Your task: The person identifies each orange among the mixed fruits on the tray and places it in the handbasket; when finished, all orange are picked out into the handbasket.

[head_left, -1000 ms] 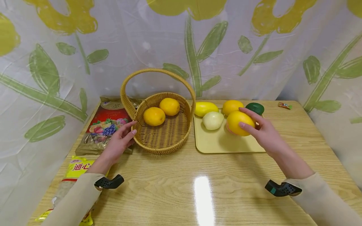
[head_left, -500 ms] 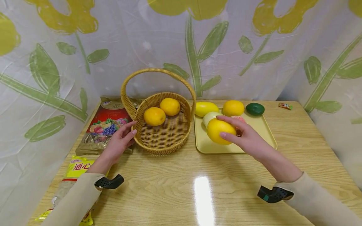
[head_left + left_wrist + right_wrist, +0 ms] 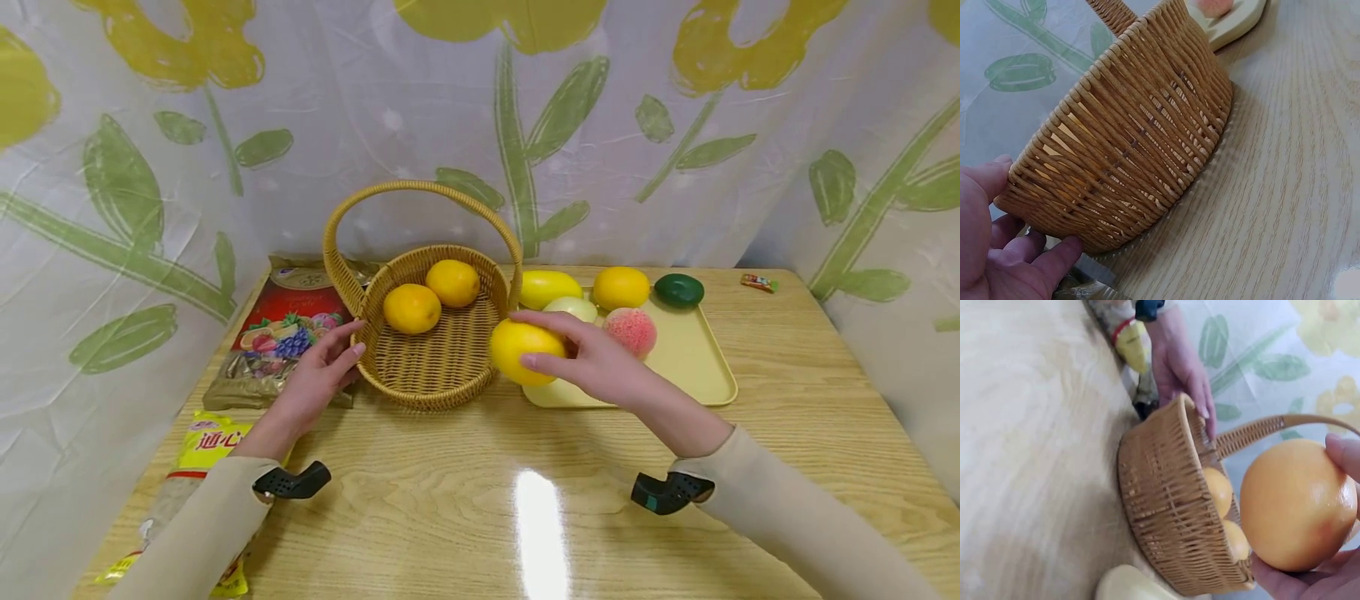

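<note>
Here, the right hand (image 3: 600, 367) cups a round yellow fruit (image 3: 523, 352) just above the near edge of the wicker basket (image 3: 435, 333), fingers curled round it; it looks firm, smooth, perhaps slippery, best held across its widest part; the left hand (image 3: 318, 379), fingers relaxed, steadies the basket's outer wall; a glossy wooden table (image 3: 480, 500) lies beneath; a leaf-printed curtain (image 3: 600, 125) hangs behind.

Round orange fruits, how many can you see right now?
4: two lie in the wicker basket, orange fruit and orange fruit; one sits at the tray's back edge; the right hand holds one beside the basket.
</note>
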Available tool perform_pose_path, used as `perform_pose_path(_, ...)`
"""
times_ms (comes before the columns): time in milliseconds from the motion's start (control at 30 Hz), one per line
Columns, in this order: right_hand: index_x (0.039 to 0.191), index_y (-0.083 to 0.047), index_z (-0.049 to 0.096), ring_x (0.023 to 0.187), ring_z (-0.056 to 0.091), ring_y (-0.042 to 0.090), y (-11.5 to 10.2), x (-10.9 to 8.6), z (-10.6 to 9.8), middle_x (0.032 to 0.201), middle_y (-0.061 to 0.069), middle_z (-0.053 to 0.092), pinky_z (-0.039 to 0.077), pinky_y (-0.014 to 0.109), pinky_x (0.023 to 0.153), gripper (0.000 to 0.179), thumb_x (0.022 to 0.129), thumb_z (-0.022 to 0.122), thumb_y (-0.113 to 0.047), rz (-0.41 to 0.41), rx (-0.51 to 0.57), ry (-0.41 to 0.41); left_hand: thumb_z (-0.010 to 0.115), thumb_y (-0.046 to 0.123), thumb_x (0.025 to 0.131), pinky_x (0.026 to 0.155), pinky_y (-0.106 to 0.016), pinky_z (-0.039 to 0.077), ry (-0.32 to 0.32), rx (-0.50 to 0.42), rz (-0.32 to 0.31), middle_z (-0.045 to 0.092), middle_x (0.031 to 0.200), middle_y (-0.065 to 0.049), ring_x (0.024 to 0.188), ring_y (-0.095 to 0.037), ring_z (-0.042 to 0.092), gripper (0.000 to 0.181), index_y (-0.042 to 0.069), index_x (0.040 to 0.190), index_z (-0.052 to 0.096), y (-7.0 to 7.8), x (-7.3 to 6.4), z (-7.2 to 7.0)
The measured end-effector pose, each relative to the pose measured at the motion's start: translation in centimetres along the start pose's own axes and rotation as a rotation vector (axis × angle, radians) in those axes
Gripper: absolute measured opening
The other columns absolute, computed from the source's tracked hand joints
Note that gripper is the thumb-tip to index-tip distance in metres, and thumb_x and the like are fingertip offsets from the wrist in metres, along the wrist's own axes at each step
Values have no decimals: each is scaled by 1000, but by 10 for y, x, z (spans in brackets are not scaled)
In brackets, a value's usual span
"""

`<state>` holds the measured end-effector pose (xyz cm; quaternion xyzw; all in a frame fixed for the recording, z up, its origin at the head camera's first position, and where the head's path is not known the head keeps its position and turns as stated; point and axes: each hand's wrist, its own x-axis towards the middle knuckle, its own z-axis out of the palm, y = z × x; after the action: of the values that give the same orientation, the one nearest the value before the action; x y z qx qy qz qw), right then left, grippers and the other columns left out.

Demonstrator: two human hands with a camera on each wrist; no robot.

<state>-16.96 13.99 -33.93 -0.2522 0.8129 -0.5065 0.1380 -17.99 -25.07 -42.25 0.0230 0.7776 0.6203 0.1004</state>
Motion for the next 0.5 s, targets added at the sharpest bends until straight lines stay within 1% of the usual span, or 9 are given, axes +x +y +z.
perform_pose_path(100,142,-37,50,112,54,18,-3,15,2,135,-9,53,46,40,95,51,93,66,-41,-7,-61,-25,50,37,102,107,-47,36,0,1,4,25,159,-10,142,-31,31,61,15,155,28,0,0,0)
perform_pose_path(167,143,-35,50,109,55,18,-6,27,4,132,-7,55,47,39,93,52,94,65,-41,-30,-94,-46,50,37,102,107,-46,36,1,5,5,24,159,-11,142,-31,31,62,15,155,28,1,-1,0)
perform_pose_path(233,143,-31,51,107,55,17,-10,38,7,130,-6,57,48,37,92,52,94,65,-40,-64,-149,-62,50,38,102,106,-46,36,1,2,5,24,160,-11,142,-31,31,62,14,155,28,1,-1,0)
perform_pose_path(367,143,-21,52,117,52,17,-15,61,16,135,-2,56,43,36,100,52,95,65,-35,-147,-267,-123,51,37,102,106,-46,37,-4,-12,9,25,159,-12,141,-32,32,62,13,155,28,0,0,0)
perform_pose_path(433,144,-19,52,125,48,18,-18,71,19,140,0,53,39,37,106,53,95,65,-36,-162,-321,-161,51,37,102,106,-46,37,-5,-16,11,25,159,-12,141,-32,32,62,13,155,28,-1,1,0)
perform_pose_path(500,144,-20,51,129,45,20,-22,82,22,143,1,52,36,39,108,53,95,64,-38,-161,-369,-201,50,36,102,106,-46,37,-6,-18,12,25,159,-13,141,-33,32,62,13,155,27,0,1,0)
